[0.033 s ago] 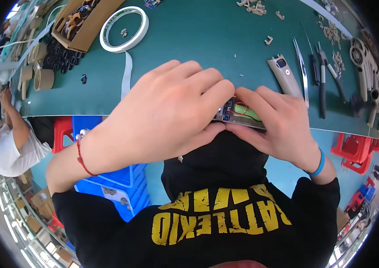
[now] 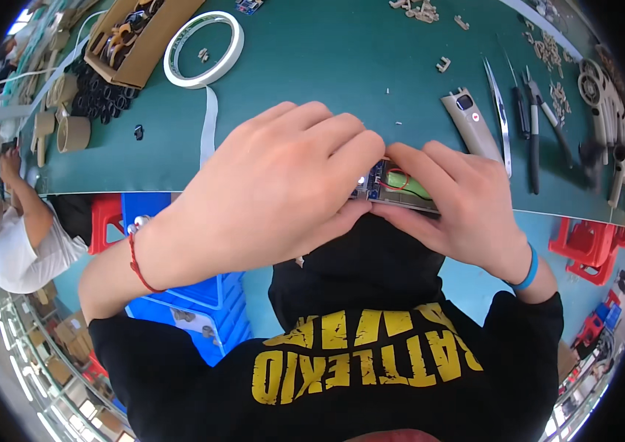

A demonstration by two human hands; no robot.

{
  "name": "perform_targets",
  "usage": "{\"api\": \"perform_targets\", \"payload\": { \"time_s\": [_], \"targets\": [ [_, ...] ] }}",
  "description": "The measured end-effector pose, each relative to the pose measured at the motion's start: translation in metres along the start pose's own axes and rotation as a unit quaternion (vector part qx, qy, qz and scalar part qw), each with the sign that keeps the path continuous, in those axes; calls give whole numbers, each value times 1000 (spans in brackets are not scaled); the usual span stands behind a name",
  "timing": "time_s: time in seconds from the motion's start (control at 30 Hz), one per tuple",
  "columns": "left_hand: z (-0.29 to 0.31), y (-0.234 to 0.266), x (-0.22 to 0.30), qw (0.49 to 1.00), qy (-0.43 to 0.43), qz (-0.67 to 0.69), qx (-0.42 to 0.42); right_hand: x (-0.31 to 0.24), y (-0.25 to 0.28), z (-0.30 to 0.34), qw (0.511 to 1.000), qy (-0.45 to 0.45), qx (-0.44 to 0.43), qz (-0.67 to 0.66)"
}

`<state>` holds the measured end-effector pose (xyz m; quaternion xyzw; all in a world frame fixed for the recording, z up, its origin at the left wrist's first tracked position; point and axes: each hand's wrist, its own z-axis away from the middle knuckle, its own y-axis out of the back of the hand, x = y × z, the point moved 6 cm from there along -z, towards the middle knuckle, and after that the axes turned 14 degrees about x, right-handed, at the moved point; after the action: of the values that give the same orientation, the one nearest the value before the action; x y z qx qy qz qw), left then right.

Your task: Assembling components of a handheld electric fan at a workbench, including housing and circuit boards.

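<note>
Between my hands, at the table's near edge, is a small electronic device housing [image 2: 410, 202] laid open, with a blue circuit board [image 2: 376, 180], a green battery [image 2: 410, 184] and thin red and black wires showing. My left hand [image 2: 290, 173] grips its left end, thumb below and fingers curled over the top, hiding that part. My right hand [image 2: 463, 202] pinches the right end between thumb and fingers. Just beyond my right hand lies a beige casing half [image 2: 472, 127] with a small dark window, and a pair of tweezers [image 2: 499, 110] beside it.
A white tape roll [image 2: 235, 55] lies at the far left with its loose strip reaching toward me. Behind it stands a cardboard box [image 2: 124, 70] of parts, near black rings [image 2: 102, 96]. Pliers [image 2: 533, 132] and beige parts lie right. A person [image 2: 25, 243] sits at left.
The view has shifted very slightly. Both hands keep the same hold on the device housing. The seated person's raised hand at the left has moved a little.
</note>
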<state>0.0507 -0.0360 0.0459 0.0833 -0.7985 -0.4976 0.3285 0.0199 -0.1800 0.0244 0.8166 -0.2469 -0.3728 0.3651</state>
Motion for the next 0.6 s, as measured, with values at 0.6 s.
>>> {"api": "perform_targets", "payload": {
  "time_s": [0.6],
  "targets": [
    [-14,2,7,999,7,11,-49,8,-6,12,1000,-2,6,-23]
  ]
}}
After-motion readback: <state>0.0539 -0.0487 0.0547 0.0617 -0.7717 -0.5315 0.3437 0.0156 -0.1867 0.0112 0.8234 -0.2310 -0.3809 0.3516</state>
